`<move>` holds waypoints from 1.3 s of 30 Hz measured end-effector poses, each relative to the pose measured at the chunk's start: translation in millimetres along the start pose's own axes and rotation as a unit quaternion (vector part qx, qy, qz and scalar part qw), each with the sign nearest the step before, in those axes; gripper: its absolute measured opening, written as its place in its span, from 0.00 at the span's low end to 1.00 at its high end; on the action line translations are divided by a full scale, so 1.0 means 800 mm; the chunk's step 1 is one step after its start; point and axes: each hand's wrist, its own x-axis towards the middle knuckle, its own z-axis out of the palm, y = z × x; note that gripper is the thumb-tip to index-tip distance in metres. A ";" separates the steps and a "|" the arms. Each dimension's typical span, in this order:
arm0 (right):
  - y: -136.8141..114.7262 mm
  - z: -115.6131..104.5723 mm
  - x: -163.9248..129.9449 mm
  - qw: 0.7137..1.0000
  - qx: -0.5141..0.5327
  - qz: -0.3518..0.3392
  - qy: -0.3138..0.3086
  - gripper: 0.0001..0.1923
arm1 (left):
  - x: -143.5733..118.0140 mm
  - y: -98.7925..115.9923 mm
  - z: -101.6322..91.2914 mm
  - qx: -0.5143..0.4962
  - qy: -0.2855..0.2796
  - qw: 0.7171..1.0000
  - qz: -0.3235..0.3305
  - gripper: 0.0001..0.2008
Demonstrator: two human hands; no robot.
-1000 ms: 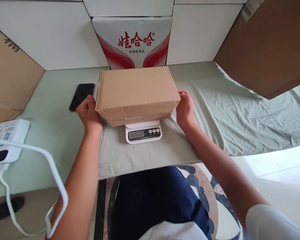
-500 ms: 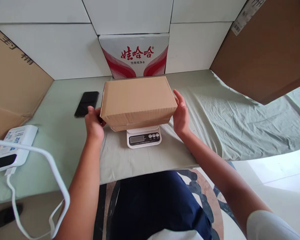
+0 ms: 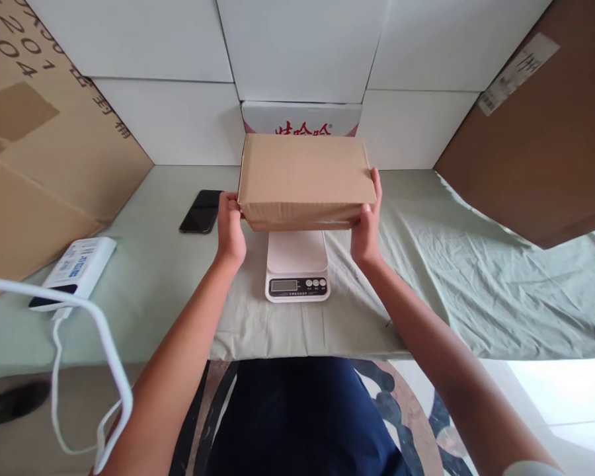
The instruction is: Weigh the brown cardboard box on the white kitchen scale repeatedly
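Observation:
A closed brown cardboard box point(image 3: 305, 175) is held between both my hands. My left hand point(image 3: 231, 225) grips its left end, with the fingers partly hidden under and behind it. At the opposite end my right hand point(image 3: 367, 225) has its thumb on the front lower corner and fingers along the side. Just below the box in view, a white digital scale point(image 3: 297, 264) lies on the cloth. Its platform shows in front, its rear part is covered by the box, and its small display looks blank.
A black phone point(image 3: 201, 211) lies left of the box. Farther left is a white power bank point(image 3: 79, 268) with a white cable point(image 3: 104, 330). Large cartons stand at the left point(image 3: 69, 152) and right point(image 3: 530, 145). Behind is a white-and-red printed carton point(image 3: 302, 118) against the wall.
Both hands have lifted the box up and away from over the scale, so more of the scale's platform shows. The camera view has also shifted.

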 end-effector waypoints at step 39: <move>0.110 0.012 0.041 0.982 0.038 0.186 -0.011 0.58 | 0.030 -0.078 0.006 0.032 -0.022 0.992 -0.118 0.35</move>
